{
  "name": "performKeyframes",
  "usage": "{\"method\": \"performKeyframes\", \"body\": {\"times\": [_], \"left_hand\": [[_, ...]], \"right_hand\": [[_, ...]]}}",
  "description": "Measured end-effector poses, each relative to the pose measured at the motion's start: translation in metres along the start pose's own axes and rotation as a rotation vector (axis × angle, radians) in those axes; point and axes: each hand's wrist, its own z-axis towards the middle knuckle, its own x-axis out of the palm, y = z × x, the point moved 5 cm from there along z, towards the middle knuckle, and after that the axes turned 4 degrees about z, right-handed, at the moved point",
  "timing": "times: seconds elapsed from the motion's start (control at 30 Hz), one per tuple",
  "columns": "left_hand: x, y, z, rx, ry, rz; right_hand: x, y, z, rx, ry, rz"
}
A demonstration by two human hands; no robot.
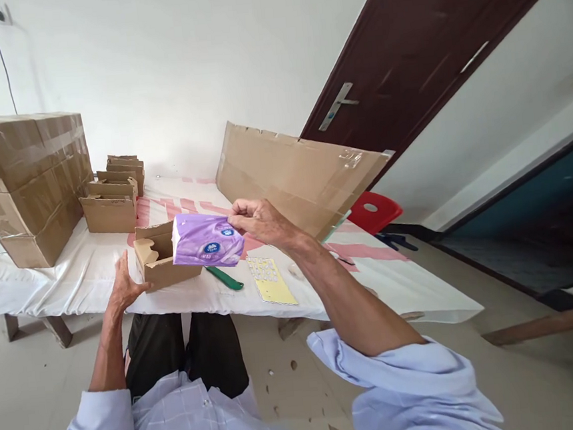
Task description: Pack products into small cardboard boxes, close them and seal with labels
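Observation:
My right hand pinches the right end of a purple tissue pack with blue logos. The pack hangs over the right part of an open cardboard box and hides some of it. At the box's left side is my left hand, thumb and fingers spread, with the thumb at the lower left corner. A green-handled tool lies on the table just right of the box. Beside it is a yellow sheet of stickers.
Taped cartons are stacked at the far left, with a row of small open boxes next to them. A large cardboard sheet leans at the back. A red stool stands beyond the white-covered table.

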Motion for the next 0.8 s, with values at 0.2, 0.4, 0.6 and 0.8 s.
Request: {"method": "performKeyframes", "body": {"times": [0.2, 0.4, 0.6, 0.8], "left_hand": [[-0.035, -0.116, -0.047, 0.425, 0.059, 0.094], [-0.019, -0.167, -0.059, 0.384, 0.204, -0.173], [0.000, -0.145, -0.051, 0.045, 0.149, -0.459], [0.007, -0.132, -0.048, -0.073, 0.134, -0.474]], "right_hand": [[0.033, -0.010, -0.016, 0.077, 0.136, 0.076], [0.060, -0.017, -0.035, 0.087, 0.145, 0.159], [0.083, -0.033, -0.055, -0.013, 0.095, 0.295], [0.102, -0.047, -0.059, -0.013, -0.022, 0.232]]}}
